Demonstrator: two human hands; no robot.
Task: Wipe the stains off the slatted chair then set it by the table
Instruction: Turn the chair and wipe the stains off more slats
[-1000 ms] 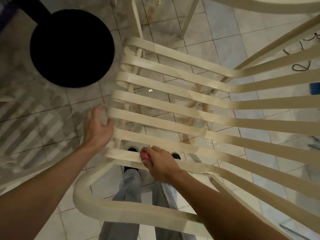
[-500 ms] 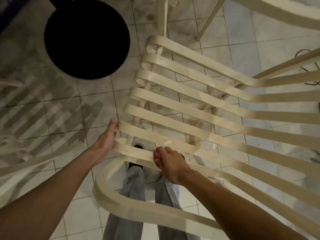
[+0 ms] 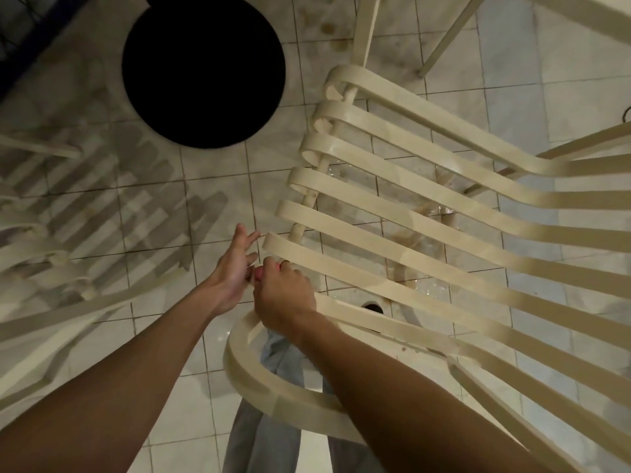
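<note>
- The slatted chair (image 3: 426, 254) was pictured on wet tiles (image 3: 218, 199), the right hand (image 3: 285, 295) with fingers clamped on a pink wad (image 3: 258, 273) at a slat end
- The left hand (image 3: 234, 268) was held just beside, fingers spread, nothing gripped
- Unsteadied, the chair could be skidded by hard rubbing

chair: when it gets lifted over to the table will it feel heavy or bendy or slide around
Probably light for its size: the chair looks like thin moulded plastic, mostly open slats. The long narrow slats may flex a little under a grip. Pushed, its legs could slide easily, since the tiled floor looks wet beneath it.
</note>
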